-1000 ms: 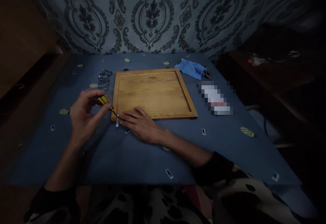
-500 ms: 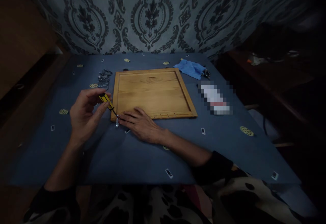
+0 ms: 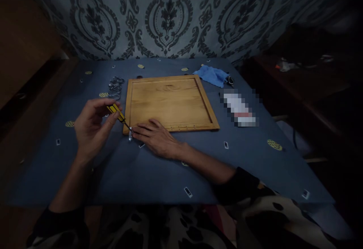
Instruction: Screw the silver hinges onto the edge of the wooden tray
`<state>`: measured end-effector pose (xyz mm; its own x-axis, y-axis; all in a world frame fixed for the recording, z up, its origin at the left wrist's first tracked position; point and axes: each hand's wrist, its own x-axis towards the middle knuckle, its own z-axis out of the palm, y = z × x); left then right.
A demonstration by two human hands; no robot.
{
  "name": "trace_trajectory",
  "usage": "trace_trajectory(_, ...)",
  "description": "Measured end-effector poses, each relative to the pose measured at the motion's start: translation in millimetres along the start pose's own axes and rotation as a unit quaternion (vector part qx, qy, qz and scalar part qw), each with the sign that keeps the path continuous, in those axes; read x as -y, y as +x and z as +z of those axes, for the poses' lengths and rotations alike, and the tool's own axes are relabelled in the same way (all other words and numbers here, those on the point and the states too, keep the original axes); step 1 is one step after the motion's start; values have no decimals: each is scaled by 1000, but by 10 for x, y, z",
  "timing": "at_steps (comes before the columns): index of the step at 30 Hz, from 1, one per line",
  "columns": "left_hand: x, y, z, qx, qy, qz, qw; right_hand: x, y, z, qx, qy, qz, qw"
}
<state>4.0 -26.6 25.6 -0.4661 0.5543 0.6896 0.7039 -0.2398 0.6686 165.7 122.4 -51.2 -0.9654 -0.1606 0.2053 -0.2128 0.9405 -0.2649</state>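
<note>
My left hand (image 3: 95,128) is closed round the yellow and black handle of a screwdriver (image 3: 115,110). Its thin shaft slants down to a small shiny metal fitting (image 3: 130,134) at the near left corner of a framed wooden panel (image 3: 167,103). Across the panel's near edge lies my right hand (image 3: 159,139), palm down with fingers stretched out, the fingertips beside the fitting. Whether those fingertips press on the fitting itself I cannot tell. Several small holes show along the panel's near rail.
Several metal pieces (image 3: 115,86) lie in a heap left of the panel. A blue cloth (image 3: 211,76) rests at the back right, with a blurred-out white and red item (image 3: 239,109) nearer. The table (image 3: 255,173) has a blue patterned cover and meets a patterned curtain (image 3: 170,18) behind.
My left hand and the screwdriver handle have shifted slightly to the left, while the tip stays at the fitting. My right hand stays in place.
</note>
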Motion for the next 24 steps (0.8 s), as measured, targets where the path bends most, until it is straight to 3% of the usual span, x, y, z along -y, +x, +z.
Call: trace_trajectory(24,100,-33,-37,21,69,26,997,6,3,-8,5,2,2,1000)
